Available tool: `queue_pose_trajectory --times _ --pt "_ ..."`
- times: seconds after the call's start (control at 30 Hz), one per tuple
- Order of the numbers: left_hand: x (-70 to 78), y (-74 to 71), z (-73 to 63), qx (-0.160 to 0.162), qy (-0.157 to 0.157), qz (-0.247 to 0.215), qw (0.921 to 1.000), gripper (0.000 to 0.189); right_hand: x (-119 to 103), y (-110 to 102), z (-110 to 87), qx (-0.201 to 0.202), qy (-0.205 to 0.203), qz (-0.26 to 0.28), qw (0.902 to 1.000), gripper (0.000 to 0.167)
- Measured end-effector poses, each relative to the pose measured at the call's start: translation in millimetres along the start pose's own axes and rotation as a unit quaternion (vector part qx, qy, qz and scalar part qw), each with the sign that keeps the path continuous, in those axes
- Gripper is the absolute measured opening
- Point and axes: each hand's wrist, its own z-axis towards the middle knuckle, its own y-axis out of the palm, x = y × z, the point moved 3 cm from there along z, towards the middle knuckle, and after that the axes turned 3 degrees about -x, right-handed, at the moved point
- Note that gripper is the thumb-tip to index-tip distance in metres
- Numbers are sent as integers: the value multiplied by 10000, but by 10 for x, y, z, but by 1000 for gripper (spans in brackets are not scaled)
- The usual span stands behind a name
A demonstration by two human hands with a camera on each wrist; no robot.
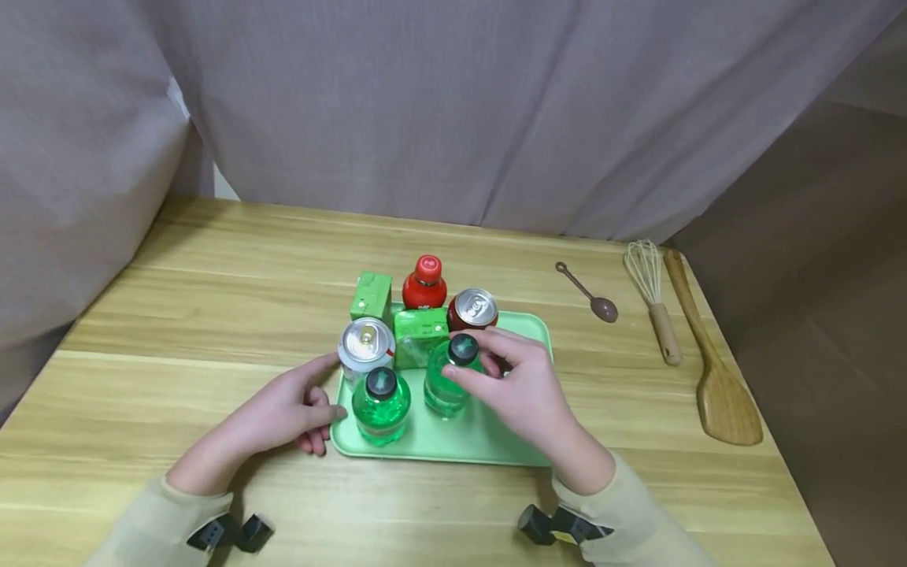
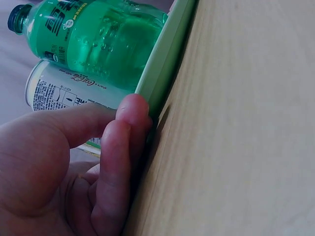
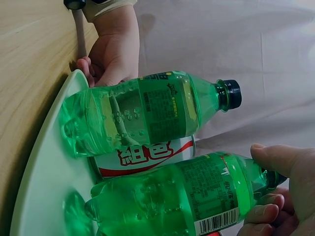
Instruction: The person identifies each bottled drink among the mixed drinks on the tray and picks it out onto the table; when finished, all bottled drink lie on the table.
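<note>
My right hand (image 1: pixel 520 378) pinches the neck of a green soda bottle (image 1: pixel 445 386) with a black cap, thumb on one side and fingers on the other. In the right wrist view, that bottle (image 3: pixel 162 196) stands over the light green tray (image 3: pixel 37 179), its base close above the surface. At the tray's left edge, my left hand (image 1: pixel 294 405) grips the rim with thumb and curled fingers, as the left wrist view shows beside the rim (image 2: pixel 165 64). Its index finger reaches toward a silver can (image 1: pixel 366 346). A second green soda bottle (image 1: pixel 381 409) stands in the tray's front left corner.
Behind the bottles are two green cartons (image 1: pixel 420 335), a red-capped bottle (image 1: pixel 425 283) and a dark red can (image 1: pixel 473 309). A brown spoon (image 1: pixel 588 295), a whisk (image 1: pixel 653 303) and a wooden spatula (image 1: pixel 719 386) lie to the right. Grey curtains surround the wooden table.
</note>
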Motion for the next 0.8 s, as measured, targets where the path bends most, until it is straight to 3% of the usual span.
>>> queue_pose_trajectory --times 0.4,0.8 --pt "4 -22 -8 -26 44 53 10000 96 45 -79 -15 38 120 96 9999 33" --pt "22 3 -1 -48 58 85 9999 93 87 -126 -25 101 -35 134 9999 26"
